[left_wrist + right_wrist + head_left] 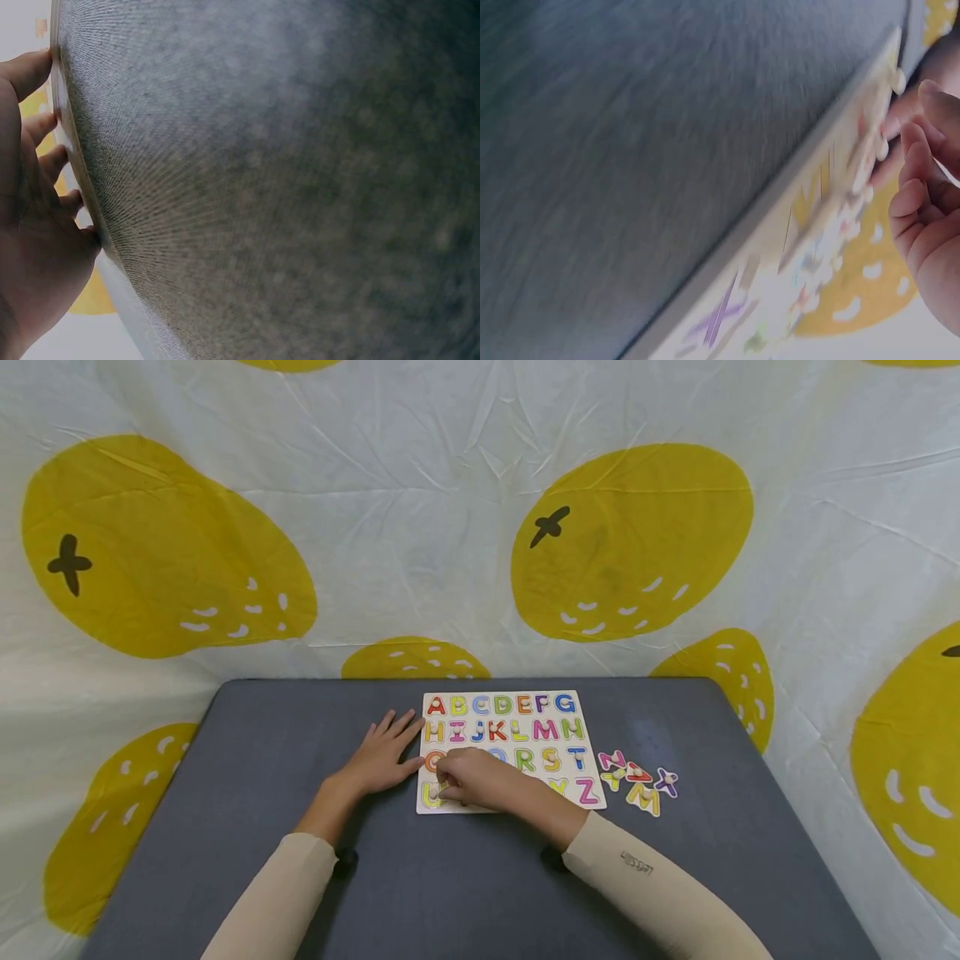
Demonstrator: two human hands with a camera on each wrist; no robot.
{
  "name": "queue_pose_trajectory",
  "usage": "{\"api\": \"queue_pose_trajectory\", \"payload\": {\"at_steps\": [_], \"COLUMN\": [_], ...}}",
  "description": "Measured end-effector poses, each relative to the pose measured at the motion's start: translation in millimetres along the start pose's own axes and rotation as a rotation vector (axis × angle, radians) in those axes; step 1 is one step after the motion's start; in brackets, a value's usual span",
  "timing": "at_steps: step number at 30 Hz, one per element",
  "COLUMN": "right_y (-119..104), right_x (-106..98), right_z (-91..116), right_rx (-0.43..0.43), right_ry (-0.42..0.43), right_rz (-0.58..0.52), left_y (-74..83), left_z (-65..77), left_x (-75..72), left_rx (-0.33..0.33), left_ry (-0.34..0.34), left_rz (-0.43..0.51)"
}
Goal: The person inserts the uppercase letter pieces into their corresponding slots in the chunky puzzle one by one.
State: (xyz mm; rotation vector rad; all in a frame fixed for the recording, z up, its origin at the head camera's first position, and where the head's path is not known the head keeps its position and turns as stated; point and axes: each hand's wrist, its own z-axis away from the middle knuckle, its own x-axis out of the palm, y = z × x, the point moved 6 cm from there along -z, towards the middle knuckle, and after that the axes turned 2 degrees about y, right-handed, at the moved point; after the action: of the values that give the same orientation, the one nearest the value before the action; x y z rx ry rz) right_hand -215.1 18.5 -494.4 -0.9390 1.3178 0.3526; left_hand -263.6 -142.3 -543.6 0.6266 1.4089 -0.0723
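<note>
A wooden alphabet puzzle board lies on the dark table, with knobbed letter pieces in its upper rows. Flat, with fingers spread, my left hand rests on the table and touches the board's left edge; its fingertips line that edge in the left wrist view. My right hand hovers over the lower left of the board, near the yellow U and the orange O. Its fingers are loosely bent, and the right wrist view shows no piece between thumb and fingers. The hand hides part of the lower rows.
Right of the board lie several loose letter pieces: a pink one, a yellow Y, a red one, a purple X and a yellow one. A lemon-patterned cloth hangs behind the table.
</note>
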Motion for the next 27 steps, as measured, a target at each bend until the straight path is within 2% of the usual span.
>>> {"api": "queue_pose_trajectory", "payload": {"at_steps": [7,12,16,23,27], "right_y": [32.6,69.2,97.0,136.6,150.9], "right_x": [-31.6,-50.4,-64.4,-77.4,-80.9], "right_z": [40.0,80.0,113.0,166.0,189.9], "right_rx": [0.052,0.107,0.135,0.272,0.292], "right_ry": [0.104,0.168,0.235,0.286,0.303], "right_rz": [-0.049,-0.070,-0.042,-0.031,0.003], "left_y": [-0.9,-1.3,-1.2,0.2,1.4], "left_z": [-1.0,-0.5,-1.0,-1.6,-0.6], "left_x": [1.3,1.0,0.8,-1.2,-1.6], "left_rx": [-0.009,-0.017,-0.018,-0.022,-0.023], "left_ry": [-0.014,-0.020,-0.025,-0.031,-0.038], "left_rz": [-0.003,0.003,0.011,0.023,0.017]}}
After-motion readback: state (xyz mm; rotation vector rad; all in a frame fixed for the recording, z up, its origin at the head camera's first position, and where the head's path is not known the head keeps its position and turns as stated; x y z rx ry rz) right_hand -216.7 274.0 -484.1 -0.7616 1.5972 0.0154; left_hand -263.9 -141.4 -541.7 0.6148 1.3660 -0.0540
